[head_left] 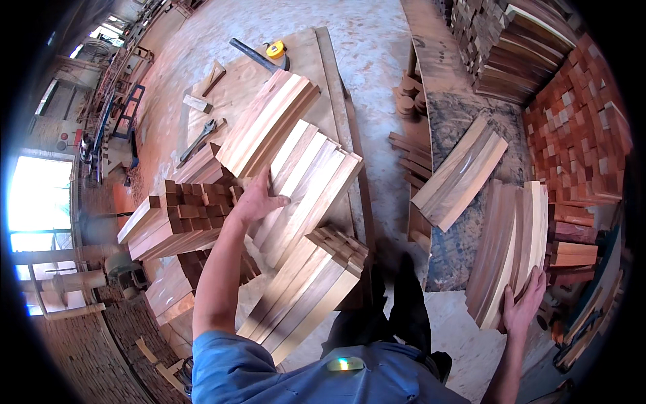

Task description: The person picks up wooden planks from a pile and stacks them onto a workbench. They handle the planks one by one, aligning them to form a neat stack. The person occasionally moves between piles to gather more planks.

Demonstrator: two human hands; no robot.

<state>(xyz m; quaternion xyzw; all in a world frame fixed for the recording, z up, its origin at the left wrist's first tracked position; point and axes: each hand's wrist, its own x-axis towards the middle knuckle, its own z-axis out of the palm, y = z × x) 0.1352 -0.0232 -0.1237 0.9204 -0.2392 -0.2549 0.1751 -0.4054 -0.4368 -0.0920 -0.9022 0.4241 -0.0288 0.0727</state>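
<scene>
My left hand point(254, 200) lies against the left side of a stack of pale wood strips point(306, 182) on the worktable, its thumb and fingers spread apart. Beyond it is another strip stack point(269, 118), and nearer me a third one point(303, 286) with mixed light and brown strips. At the right, my right hand point(525, 301) grips the near end of a row of brown and cream wood strips point(508, 249). Its thumb is on one side and its fingers are on the other; what lies under the palm is hidden.
A hammer-like dark handle point(252, 54), a yellow tape measure point(275, 49) and an adjustable wrench point(198, 140) lie on the worktable point(306, 74). Reddish blocks point(195, 209) are stacked at left. More strips point(461, 172) lie on the right bench point(447, 259), before a block wall point(579, 121).
</scene>
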